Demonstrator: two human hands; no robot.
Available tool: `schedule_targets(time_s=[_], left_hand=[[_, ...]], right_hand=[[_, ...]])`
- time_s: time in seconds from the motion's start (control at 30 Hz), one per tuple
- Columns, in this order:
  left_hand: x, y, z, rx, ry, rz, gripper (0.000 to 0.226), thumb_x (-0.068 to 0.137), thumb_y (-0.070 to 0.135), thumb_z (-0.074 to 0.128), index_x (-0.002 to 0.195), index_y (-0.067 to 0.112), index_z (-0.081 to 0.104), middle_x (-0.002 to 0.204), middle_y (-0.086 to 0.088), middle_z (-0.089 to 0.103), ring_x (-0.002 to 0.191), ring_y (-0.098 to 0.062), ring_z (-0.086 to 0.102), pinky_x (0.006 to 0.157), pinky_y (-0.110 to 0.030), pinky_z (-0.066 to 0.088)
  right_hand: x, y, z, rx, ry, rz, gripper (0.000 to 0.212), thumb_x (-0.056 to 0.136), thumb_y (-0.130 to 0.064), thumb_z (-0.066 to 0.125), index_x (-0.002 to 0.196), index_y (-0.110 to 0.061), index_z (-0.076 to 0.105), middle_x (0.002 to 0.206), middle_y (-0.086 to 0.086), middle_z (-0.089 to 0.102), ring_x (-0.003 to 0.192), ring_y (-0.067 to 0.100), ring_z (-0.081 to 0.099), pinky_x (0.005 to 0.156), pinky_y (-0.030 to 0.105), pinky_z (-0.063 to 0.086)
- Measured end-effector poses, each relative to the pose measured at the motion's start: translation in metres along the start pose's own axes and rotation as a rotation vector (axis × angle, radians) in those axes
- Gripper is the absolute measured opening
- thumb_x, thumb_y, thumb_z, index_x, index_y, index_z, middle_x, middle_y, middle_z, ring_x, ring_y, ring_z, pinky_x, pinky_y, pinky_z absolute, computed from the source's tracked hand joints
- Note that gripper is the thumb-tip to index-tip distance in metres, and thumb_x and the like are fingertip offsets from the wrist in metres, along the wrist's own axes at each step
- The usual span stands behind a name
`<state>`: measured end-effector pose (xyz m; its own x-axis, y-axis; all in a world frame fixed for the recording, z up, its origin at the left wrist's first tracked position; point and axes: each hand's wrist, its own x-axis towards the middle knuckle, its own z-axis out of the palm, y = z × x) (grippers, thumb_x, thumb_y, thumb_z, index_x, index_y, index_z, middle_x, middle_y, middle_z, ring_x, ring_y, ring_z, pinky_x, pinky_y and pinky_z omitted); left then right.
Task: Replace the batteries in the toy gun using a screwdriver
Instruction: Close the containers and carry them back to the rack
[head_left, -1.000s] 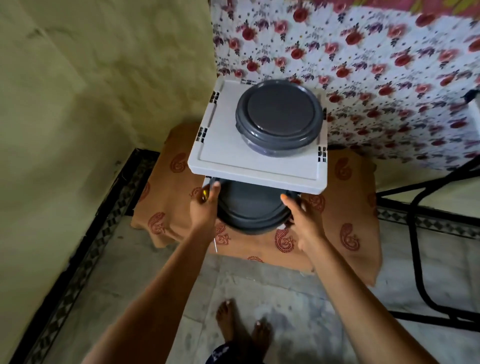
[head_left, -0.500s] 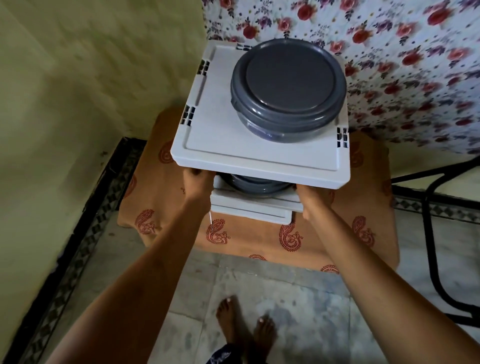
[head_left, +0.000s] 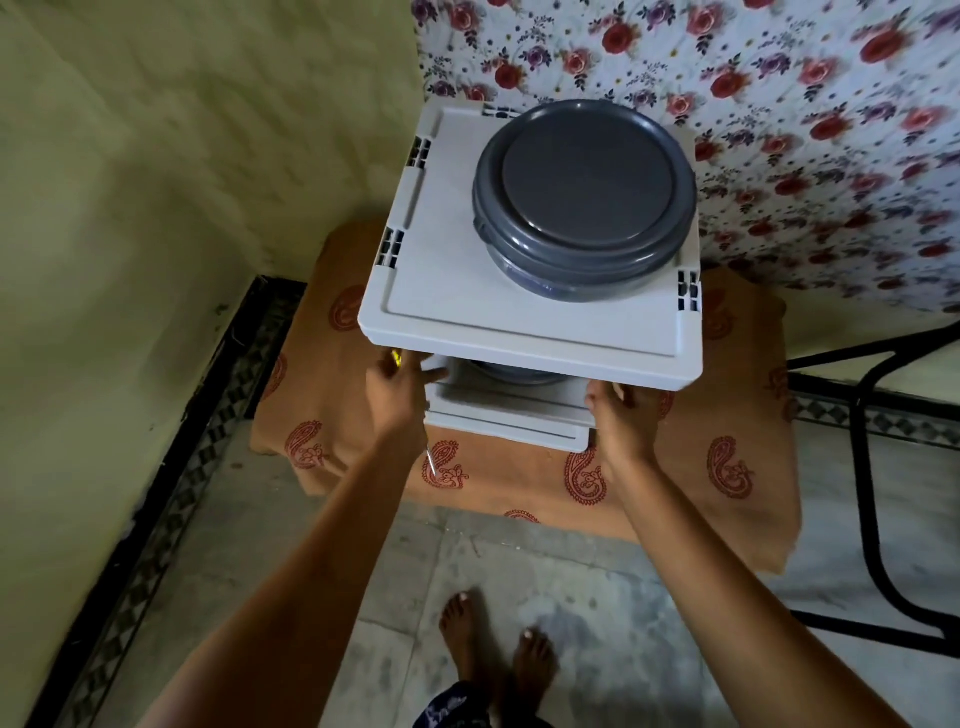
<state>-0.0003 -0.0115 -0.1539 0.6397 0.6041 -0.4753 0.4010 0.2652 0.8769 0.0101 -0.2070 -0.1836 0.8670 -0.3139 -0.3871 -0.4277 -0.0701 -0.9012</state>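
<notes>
My left hand (head_left: 397, 397) grips a screwdriver (head_left: 430, 462). Its yellow handle end shows above my fingers and its thin metal shaft sticks out below my wrist. That hand also rests against the left side of the lower tier (head_left: 506, 421) of a white plastic rack. My right hand (head_left: 621, 415) reaches to the right side of the same tier, fingertips hidden under the top tier (head_left: 431, 291). A grey round container (head_left: 519, 371) sits deep on the lower tier. No toy gun or batteries are in view.
A second grey lidded container (head_left: 584, 200) stands on the rack's top tier. The rack stands on an orange paisley cloth (head_left: 727, 467) in a corner between a yellow wall and a floral sheet. A black metal frame (head_left: 872, 467) is at the right. My bare feet (head_left: 498, 649) are on the tiled floor.
Both hands slid the lower grey container back under the top tier. They now sit at the sides of the lower tier, and the view has come closer.
</notes>
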Motion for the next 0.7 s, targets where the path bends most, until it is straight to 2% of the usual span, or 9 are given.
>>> schedule_targets(time_s=[0.07, 0.13, 0.17, 0.2, 0.3, 0.37, 0.43, 0.53, 0.7], left_hand=[[-0.020, -0.017, -0.011, 0.005, 0.057, -0.041, 0.024, 0.098, 0.031, 0.045, 0.089, 0.015, 0.061, 0.093, -0.003, 0.069, 0.078, -0.016, 0.067, 0.050, -0.022, 0.042], [-0.038, -0.030, -0.028, 0.079, 0.108, -0.034, 0.031, 0.097, 0.037, 0.043, 0.098, 0.013, 0.063, 0.098, -0.009, 0.067, 0.088, -0.019, 0.061, 0.075, -0.036, 0.051], [-0.044, -0.028, -0.035, 0.163, 0.145, -0.011, 0.035, 0.097, 0.041, 0.042, 0.102, 0.013, 0.062, 0.101, -0.011, 0.064, 0.095, -0.020, 0.058, 0.088, -0.043, 0.048], [-0.049, -0.023, -0.046, 0.256, 0.162, 0.034, 0.037, 0.097, 0.043, 0.041, 0.103, 0.013, 0.062, 0.102, -0.010, 0.061, 0.098, -0.021, 0.057, 0.093, -0.042, 0.045], [-0.079, 0.001, -0.075, 0.420, 0.123, 0.221, 0.030, 0.098, 0.034, 0.046, 0.089, 0.009, 0.062, 0.075, -0.003, 0.059, 0.070, -0.014, 0.056, 0.066, -0.027, 0.043], [-0.099, 0.030, -0.095, 0.502, 0.138, 0.336, 0.022, 0.095, 0.028, 0.053, 0.088, 0.011, 0.066, 0.066, 0.000, 0.059, 0.058, -0.012, 0.052, 0.060, -0.028, 0.041], [-0.112, 0.055, -0.108, 0.573, 0.189, 0.449, 0.018, 0.090, 0.024, 0.062, 0.092, 0.009, 0.071, 0.073, -0.006, 0.065, 0.059, -0.013, 0.056, 0.061, -0.026, 0.045], [-0.132, 0.089, -0.110, 0.554, 0.257, 0.594, 0.009, 0.083, 0.013, 0.068, 0.090, 0.012, 0.073, 0.080, -0.005, 0.061, 0.061, -0.001, 0.052, 0.059, -0.004, 0.036], [-0.126, 0.116, -0.068, 0.436, 0.236, 0.704, 0.023, 0.076, -0.002, 0.065, 0.089, 0.016, 0.072, 0.084, -0.003, 0.057, 0.068, -0.017, 0.054, 0.061, -0.016, 0.038]], right_hand=[[-0.018, 0.004, -0.004, -0.062, -0.009, -0.032, 0.004, 0.084, -0.016, 0.063, 0.081, -0.015, 0.066, 0.081, 0.003, 0.065, 0.082, 0.018, 0.061, 0.081, 0.034, 0.049], [-0.042, 0.009, -0.010, -0.130, -0.034, -0.054, 0.013, 0.086, -0.013, 0.062, 0.095, -0.006, 0.069, 0.093, 0.011, 0.070, 0.087, 0.018, 0.063, 0.086, 0.033, 0.050], [-0.053, 0.008, -0.011, -0.158, -0.043, -0.074, 0.014, 0.086, -0.012, 0.061, 0.096, -0.004, 0.069, 0.096, 0.013, 0.071, 0.088, 0.018, 0.063, 0.087, 0.032, 0.049], [-0.063, 0.004, -0.011, -0.187, -0.053, -0.092, 0.014, 0.086, -0.011, 0.061, 0.095, -0.004, 0.069, 0.097, 0.013, 0.071, 0.088, 0.018, 0.063, 0.087, 0.030, 0.050], [-0.095, -0.012, -0.012, -0.237, -0.128, -0.147, 0.013, 0.086, -0.007, 0.059, 0.094, -0.003, 0.069, 0.095, 0.010, 0.071, 0.080, 0.012, 0.062, 0.072, 0.006, 0.046], [-0.116, -0.032, -0.016, -0.284, -0.174, -0.297, 0.012, 0.085, -0.005, 0.060, 0.091, -0.003, 0.070, 0.091, 0.006, 0.071, 0.077, 0.012, 0.063, 0.067, 0.000, 0.043], [-0.123, -0.046, -0.020, -0.360, -0.223, -0.483, 0.011, 0.083, -0.006, 0.060, 0.089, -0.007, 0.070, 0.089, 0.003, 0.072, 0.077, 0.014, 0.066, 0.069, 0.006, 0.047], [-0.120, -0.079, -0.022, -0.412, -0.266, -0.677, 0.018, 0.082, -0.017, 0.054, 0.091, -0.010, 0.068, 0.091, 0.000, 0.072, 0.080, 0.014, 0.067, 0.074, 0.023, 0.053], [-0.090, -0.131, -0.022, -0.529, -0.073, -0.972, 0.034, 0.084, -0.024, 0.047, 0.109, -0.008, 0.065, 0.108, 0.007, 0.069, 0.098, 0.023, 0.066, 0.083, 0.028, 0.050]])
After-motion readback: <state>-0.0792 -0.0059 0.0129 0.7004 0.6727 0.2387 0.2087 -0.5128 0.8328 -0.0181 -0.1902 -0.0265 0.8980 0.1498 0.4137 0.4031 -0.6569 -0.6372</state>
